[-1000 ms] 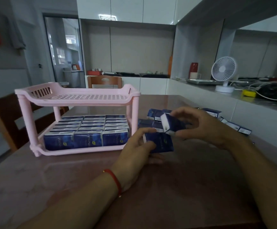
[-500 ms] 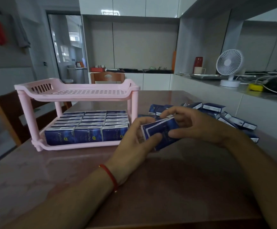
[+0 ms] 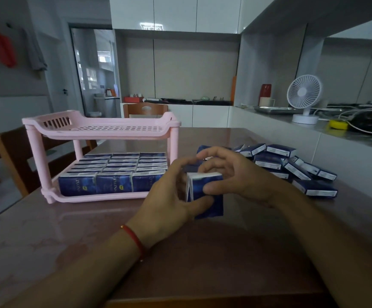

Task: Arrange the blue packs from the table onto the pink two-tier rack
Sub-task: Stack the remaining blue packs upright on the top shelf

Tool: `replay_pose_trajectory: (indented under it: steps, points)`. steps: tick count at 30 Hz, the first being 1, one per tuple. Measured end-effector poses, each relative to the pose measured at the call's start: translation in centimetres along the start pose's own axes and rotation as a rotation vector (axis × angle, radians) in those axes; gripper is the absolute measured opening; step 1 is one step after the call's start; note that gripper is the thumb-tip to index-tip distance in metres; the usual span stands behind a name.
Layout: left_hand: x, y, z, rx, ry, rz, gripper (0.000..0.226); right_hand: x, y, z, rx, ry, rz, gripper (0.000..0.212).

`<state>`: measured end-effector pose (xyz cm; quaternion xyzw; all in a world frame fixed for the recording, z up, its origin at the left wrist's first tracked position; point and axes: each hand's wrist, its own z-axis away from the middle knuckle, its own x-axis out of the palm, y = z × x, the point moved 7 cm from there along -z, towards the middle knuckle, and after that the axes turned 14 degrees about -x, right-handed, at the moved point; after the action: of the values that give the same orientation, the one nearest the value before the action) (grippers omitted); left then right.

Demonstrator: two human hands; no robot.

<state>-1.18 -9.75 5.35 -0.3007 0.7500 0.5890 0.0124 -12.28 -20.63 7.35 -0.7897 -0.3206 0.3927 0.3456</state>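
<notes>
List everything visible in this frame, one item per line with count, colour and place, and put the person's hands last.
rack: one, pink, two tiers, on the table's left; top tier bare.
packs in rack: three columns in several rows, blue, filling the lower tier.
loose packs: a pile, exact count unclear, blue with white ends, table's right.
held packs: at least two, blue, between both hands.
table: one, reddish-brown, glossy.
chairs: two, wooden, left of and behind the table.
fan: one, white, counter at right.
yellow object: one, on the counter near cables.
red string bracelet: one, left wrist.
left hand: grips the held packs from the left.
right hand: grips them from above and the right.
</notes>
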Motion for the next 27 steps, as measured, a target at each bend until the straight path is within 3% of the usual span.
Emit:
replay_pose_trajectory:
  steps: [4,9,14,17,23,27]
  points:
    - [-0.9,0.4,-0.2,-0.009,0.003,-0.010,0.051,0.1,0.1,-0.6,-0.062,0.065,-0.144,0.045]
    - [-3.0,1.9,0.6,-0.056,-0.035,0.017,0.042,-0.6,1.1,-1.2,-0.070,0.259,-0.223,0.052]
    - [-6.6,4.6,1.0,-0.103,-0.077,0.068,0.040,1.1,3.2,-1.8,-0.021,0.303,0.167,0.029]
    - [-9.2,6.4,0.3,-0.113,-0.073,0.094,0.043,3.1,3.2,-2.6,-0.045,0.235,0.309,0.032]
    - [-15.0,8.4,-4.8,-0.056,0.119,0.033,0.046,4.9,3.1,-3.3,-0.106,0.189,0.365,0.035]
    - [-16.3,7.6,-9.4,-0.150,0.117,-0.096,0.047,4.6,3.5,-3.7,-0.118,0.205,0.376,0.033]
